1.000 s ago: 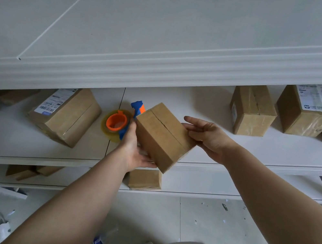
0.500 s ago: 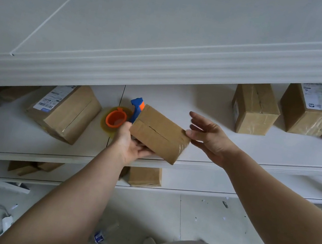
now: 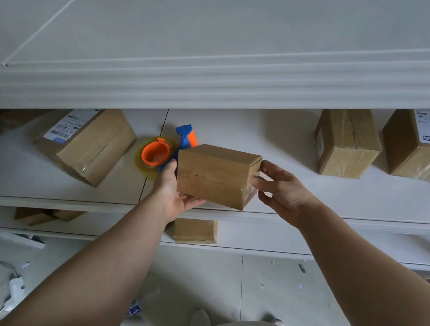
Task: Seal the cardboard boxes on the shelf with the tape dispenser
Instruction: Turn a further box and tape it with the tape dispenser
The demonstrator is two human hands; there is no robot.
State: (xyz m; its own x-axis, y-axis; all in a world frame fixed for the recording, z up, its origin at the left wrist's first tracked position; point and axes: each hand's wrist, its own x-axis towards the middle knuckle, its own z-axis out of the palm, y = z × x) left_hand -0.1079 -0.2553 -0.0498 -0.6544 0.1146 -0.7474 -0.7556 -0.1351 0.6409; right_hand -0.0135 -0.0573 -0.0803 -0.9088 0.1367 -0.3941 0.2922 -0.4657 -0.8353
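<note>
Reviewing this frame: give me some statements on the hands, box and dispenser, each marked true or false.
1. The left hand supports the held box from underneath. True.
2. The right hand holds the tape dispenser. False: its fingers touch the held box's right end; the dispenser is behind the box's left end.
3. A labelled box lies on the shelf left of the dispenser. True.
4. The held box's flaps stand wide open. False: they are shut, meeting at a seam.
5. The shelf right of the held box holds no boxes. False: a taped box stands there, others beyond.
</note>
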